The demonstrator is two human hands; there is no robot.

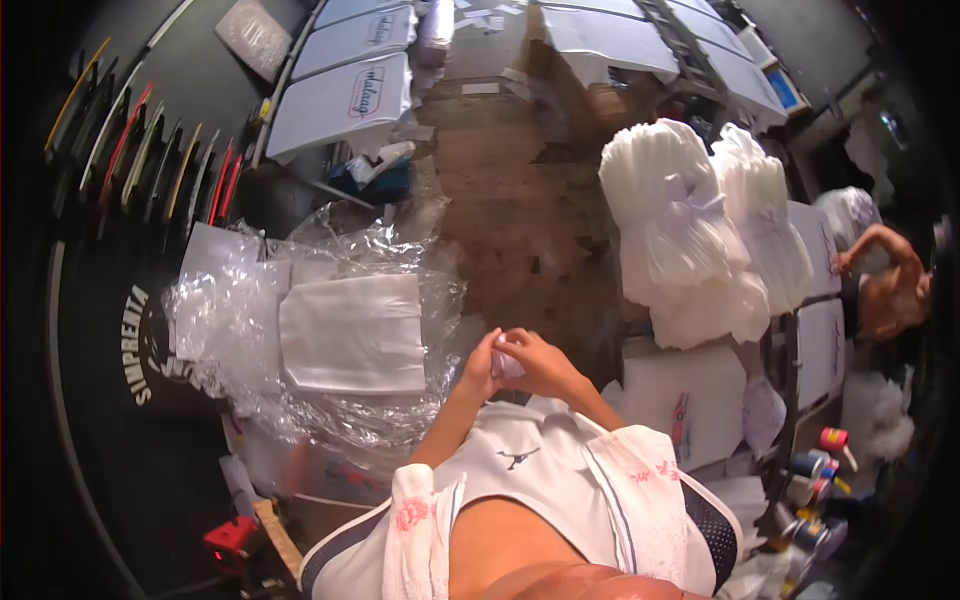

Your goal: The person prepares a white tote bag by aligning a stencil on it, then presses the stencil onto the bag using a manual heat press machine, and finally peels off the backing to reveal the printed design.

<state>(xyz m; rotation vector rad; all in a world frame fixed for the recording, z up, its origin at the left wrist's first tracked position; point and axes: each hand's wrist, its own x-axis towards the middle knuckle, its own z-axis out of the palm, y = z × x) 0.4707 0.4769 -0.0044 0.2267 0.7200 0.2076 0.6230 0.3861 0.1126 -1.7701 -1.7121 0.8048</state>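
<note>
In front of my waist my two hands meet, fingers curled around a small pale, crumpled piece [507,368] that looks like cloth or thin plastic. My left hand [483,363] closes on its left side, and my right hand [538,362] bends over it from the right. To the left of them lies a flat stack of white sheets or bags [355,335] on crumpled clear plastic wrap [440,300]. On the right stands a big white bundle [665,200], cinched at its middle with a pale tie, beside a second tied bundle [765,225].
Printing boards with white pieces [340,105] line both sides beyond me. A printed white piece [685,405] lies at near right, by ink containers [815,480]. Screen frames [150,150] stand at left, a red device [230,540] below. Another person [890,285] is at far right.
</note>
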